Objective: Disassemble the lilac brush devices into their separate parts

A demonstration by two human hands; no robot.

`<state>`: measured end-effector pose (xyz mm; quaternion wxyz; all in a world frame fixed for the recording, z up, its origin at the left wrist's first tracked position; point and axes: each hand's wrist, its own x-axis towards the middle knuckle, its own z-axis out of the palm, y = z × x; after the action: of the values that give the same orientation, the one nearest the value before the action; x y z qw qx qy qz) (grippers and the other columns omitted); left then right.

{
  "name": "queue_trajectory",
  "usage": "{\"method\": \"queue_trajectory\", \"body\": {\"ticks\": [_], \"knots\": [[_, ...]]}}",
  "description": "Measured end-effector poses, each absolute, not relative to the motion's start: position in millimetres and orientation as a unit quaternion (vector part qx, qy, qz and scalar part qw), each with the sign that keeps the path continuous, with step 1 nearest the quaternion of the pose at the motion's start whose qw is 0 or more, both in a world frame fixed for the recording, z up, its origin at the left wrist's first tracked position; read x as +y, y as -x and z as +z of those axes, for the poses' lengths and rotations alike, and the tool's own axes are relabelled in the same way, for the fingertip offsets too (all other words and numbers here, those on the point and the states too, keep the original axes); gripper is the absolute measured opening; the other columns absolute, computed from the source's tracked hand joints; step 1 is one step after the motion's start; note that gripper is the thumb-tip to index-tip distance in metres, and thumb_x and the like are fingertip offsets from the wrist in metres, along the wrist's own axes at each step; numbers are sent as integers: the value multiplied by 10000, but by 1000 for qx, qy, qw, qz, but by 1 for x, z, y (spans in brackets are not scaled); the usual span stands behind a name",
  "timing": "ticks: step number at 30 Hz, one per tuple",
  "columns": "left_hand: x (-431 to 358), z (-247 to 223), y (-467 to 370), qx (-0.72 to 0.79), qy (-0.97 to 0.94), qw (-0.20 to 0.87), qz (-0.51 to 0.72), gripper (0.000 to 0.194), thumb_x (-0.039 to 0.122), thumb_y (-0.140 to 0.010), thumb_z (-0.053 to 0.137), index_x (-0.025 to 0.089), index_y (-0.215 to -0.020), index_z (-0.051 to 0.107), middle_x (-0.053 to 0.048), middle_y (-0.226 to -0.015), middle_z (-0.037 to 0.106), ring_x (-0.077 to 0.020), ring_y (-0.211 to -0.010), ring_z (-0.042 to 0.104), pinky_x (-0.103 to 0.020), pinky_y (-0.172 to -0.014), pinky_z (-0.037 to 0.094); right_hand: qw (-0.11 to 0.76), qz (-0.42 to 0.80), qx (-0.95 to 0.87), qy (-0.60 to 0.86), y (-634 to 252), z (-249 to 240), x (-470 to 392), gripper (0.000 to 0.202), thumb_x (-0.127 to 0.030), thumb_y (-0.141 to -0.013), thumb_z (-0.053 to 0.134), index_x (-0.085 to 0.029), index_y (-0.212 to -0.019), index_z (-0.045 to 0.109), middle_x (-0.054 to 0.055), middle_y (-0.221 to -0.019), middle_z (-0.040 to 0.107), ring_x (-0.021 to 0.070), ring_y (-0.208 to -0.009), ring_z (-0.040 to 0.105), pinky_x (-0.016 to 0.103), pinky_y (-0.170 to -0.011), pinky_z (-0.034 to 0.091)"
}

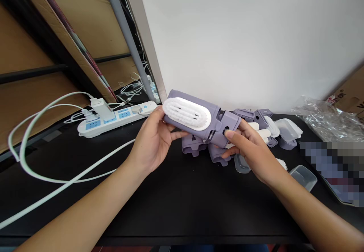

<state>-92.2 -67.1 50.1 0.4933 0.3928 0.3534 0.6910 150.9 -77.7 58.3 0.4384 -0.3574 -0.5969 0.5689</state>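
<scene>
Between my two hands, above the black table, is a purple plastic housing [192, 99] with a white fluffy oval pad [186, 113] on its face. My left hand [153, 140] grips its left end, thumb at the pad's edge and fingers underneath. A shorter purple plastic piece [229, 125] sits against the housing's right end. My right hand [250, 145] is closed on that piece, thumb on its front near a dark hole. Whether the two pieces are locked together I cannot tell. Behind and below lie more purple housings [193, 145], partly hidden by my hands.
A white power strip [119, 121] with plugs and looping cables [99, 161] lies at left on the black table [176, 206]. Clear plastic cups [304, 177], white pads and purple parts are piled at right, beside crumpled clear film [321, 119]. A white wall [241, 43] rises behind.
</scene>
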Motion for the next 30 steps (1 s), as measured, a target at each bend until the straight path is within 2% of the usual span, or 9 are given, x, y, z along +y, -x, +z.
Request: {"method": "queue_trajectory", "body": {"ticks": [4, 8, 13, 18, 23, 30], "knots": [[-69, 48, 90, 338, -425, 505, 671, 363, 512, -937, 780, 261, -1200, 769, -68, -1223, 781, -227, -926, 764, -369, -724, 724, 445, 577, -582, 361, -151, 59, -77, 328, -477, -976, 744, -286, -1238, 699, 11, -911, 617, 219, -894, 674, 331, -727, 669], [-70, 47, 88, 346, -421, 487, 682, 355, 531, -929, 804, 250, -1144, 778, -79, -1313, 776, -228, -967, 784, -336, -750, 714, 446, 577, -575, 371, -150, 59, -76, 350, -473, -956, 752, -282, -1242, 685, 11, -924, 621, 216, -876, 681, 330, -717, 671], [-67, 52, 90, 357, -388, 446, 723, 278, 493, -930, 807, 231, -1018, 777, -54, -1186, 801, -241, -1007, 781, -332, -752, 712, 449, 563, -578, 384, -152, 58, -76, 300, -477, -961, 749, -283, -1179, 678, 24, -1031, 681, 207, -910, 699, 301, -702, 666], [-68, 59, 90, 343, -369, 434, 747, 193, 409, -921, 810, 224, -944, 761, -45, -1134, 809, -239, -1043, 765, -286, -719, 696, 460, 547, -572, 403, -152, 59, -76, 293, -471, -959, 728, -275, -1169, 668, 20, -976, 687, 217, -904, 706, 284, -640, 649], [-70, 58, 89, 352, -386, 433, 735, 220, 424, -957, 771, 211, -1007, 795, -48, -1137, 812, -225, -1006, 765, -273, -686, 689, 441, 539, -592, 405, -152, 58, -74, 316, -497, -973, 729, -268, -1175, 648, 24, -981, 713, 226, -923, 732, 274, -617, 647], [-65, 66, 97, 350, -377, 406, 755, 183, 421, -942, 781, 240, -962, 769, -15, -1117, 818, -251, -1104, 745, -288, -736, 696, 450, 535, -585, 410, -156, 63, -74, 283, -476, -973, 725, -262, -1145, 656, 32, -951, 703, 239, -918, 745, 272, -570, 648]]}}
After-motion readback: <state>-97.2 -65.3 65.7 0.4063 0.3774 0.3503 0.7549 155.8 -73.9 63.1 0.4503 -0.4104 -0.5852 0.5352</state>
